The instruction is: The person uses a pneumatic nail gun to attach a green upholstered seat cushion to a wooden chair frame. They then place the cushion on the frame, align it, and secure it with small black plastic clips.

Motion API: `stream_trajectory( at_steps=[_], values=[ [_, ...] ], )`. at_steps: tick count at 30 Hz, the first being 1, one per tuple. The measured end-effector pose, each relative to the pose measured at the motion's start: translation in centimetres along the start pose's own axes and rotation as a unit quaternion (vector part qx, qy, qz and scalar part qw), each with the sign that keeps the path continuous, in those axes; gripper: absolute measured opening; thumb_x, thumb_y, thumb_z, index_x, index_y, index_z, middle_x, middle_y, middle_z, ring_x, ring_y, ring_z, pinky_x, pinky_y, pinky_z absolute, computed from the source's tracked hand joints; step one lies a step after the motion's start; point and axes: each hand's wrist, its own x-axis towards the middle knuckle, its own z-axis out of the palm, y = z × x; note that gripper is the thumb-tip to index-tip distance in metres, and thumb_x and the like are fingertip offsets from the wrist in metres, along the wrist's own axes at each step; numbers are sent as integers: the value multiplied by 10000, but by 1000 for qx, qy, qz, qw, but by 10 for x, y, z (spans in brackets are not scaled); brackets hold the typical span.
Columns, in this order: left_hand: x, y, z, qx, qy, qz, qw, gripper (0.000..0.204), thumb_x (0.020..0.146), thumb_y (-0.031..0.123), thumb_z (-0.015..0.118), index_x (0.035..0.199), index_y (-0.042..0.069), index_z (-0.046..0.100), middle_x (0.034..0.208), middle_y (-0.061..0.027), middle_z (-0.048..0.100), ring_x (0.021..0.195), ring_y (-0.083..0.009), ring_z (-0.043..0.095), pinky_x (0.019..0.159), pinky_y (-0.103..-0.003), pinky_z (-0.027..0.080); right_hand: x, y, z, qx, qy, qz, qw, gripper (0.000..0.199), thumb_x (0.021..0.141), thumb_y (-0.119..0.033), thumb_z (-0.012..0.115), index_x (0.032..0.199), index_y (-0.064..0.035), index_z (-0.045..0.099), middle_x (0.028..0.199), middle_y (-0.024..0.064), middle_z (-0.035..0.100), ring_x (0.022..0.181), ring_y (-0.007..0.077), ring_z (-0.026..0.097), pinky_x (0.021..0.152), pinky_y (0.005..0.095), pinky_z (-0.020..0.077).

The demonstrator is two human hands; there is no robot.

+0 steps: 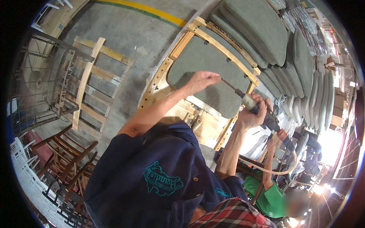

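Note:
My right hand (255,112) is wrapped round an air screwdriver (272,122), whose long bit (229,84) points up and left. At the tip of that bit my left hand (205,81) is closed, fingertips pinched together; whatever they hold is too small to make out. Both hands are above a grey-green padded panel (201,57) with rounded corners. It lies inside a wooden frame (218,43) with rows of holes along its side rails. A metal clamp (196,121) sits on the bare wood at the near side of the panel.
Stacked grey-green padded panels (254,30) stand beyond the frame to the right. From the screwdriver an air hose (281,173) loops down. A person in a green shirt (266,193) works at the lower right. To the left are a wooden pallet (88,83), a wire cage (38,72) and chair frames (66,155).

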Motion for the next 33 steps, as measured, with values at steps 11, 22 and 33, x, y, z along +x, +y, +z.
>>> stream_trajectory(
  at_steps=[11,22,33],
  values=[
    [141,10,-122,585,202,358,699,404,876,319,751,1224,119,699,1334,-102,636,1259,-285,563,1100,-460,411,66,88,45,-171,-122,-44,977,191,957,-52,577,1141,-28,530,896,154,686,914,250,683,938,403,514],
    [196,-9,-152,628,92,366,681,416,882,319,754,1257,158,676,1251,-48,658,1245,-244,564,1124,-442,380,104,163,96,-134,-110,22,985,280,863,27,680,1109,-4,549,866,155,717,823,218,721,812,351,572],
    [196,-14,-150,599,105,400,686,380,848,282,787,1197,165,693,1206,-10,663,1197,-218,578,1095,-424,395,114,186,103,-178,-132,25,975,258,858,-5,677,1084,-9,553,842,136,712,819,211,710,808,317,559]
  ],
)
